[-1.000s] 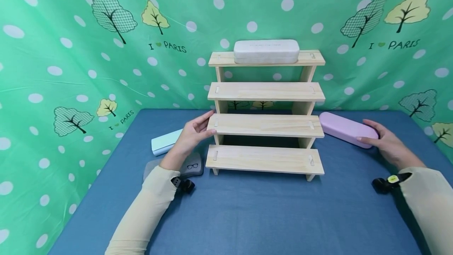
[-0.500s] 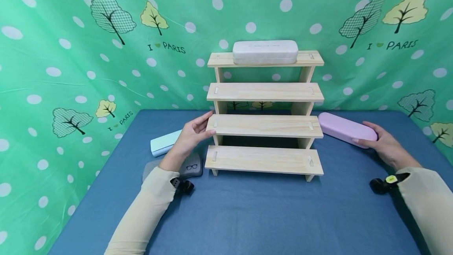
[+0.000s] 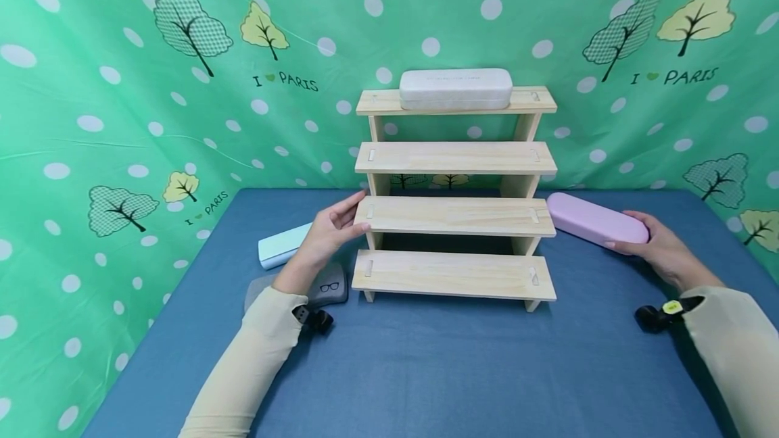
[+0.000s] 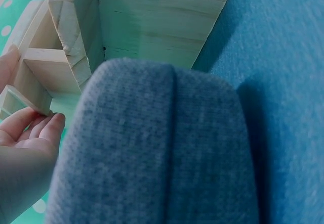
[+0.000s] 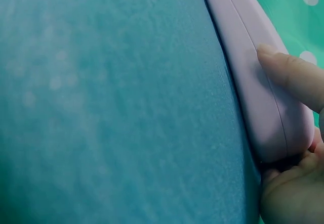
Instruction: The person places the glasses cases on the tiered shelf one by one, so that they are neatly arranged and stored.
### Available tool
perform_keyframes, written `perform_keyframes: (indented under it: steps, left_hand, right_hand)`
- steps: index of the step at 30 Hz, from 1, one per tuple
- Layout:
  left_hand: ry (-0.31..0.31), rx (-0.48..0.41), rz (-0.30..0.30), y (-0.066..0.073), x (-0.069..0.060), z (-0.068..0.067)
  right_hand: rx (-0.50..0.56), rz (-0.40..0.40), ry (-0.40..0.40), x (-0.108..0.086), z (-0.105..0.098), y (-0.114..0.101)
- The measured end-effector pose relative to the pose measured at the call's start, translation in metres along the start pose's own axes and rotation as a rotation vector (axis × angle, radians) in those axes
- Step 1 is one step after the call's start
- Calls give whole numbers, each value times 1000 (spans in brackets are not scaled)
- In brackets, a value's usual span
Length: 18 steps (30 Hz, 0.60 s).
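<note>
A four-tier wooden display shelf [image 3: 455, 214] stands on the blue cloth. My left hand [image 3: 325, 238] holds the left end of its second tier from the bottom, thumb in front and fingers behind. The left wrist view has that hand [image 4: 33, 138] on the wood at the left. On the shelf's right, a lilac glasses case [image 3: 593, 220] lies slanted on the cloth, gripped at its near right end by my right hand [image 3: 669, 252]. Up close in the right wrist view, the thumb lies on the lilac case [image 5: 253, 77] and other fingers curl at its end.
A white case [image 3: 456, 89] sits on the top tier. Behind my left forearm lie a light blue case [image 3: 282, 247] and a grey case with a glasses print [image 3: 328, 284], its fabric [image 4: 162, 148] filling the left wrist view. A green dotted curtain [image 3: 201, 120] hangs behind.
Hardly anything differs. My right hand has shifted very slightly on the lilac glasses case, and the whole head view has drifted a little. The left hand keeps its place on the shelf.
</note>
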State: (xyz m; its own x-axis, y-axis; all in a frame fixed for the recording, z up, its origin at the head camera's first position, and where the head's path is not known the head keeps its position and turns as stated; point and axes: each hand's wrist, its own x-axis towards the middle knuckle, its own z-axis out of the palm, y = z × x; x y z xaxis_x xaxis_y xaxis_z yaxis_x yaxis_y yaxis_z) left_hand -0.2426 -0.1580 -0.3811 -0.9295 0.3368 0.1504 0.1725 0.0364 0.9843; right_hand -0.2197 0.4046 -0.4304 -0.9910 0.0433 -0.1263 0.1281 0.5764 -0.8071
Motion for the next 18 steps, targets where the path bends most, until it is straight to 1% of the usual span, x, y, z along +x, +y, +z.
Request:
perform_keyframes:
  steps: [7,11,14,18]
  left_hand:
    - [-6,2,11,-1,0,-1]
    - [0,1,4,-1,0,0]
    - [1,2,2,0,0,0]
    - [-1,7,3,1,-1,0]
  right_hand:
    - [-49,7,41,-1,0,-1]
    - [-64,16,59,-2,1,-1]
    - [-48,12,77,-3,2,-1]
    - [-15,9,121,-4,4,0]
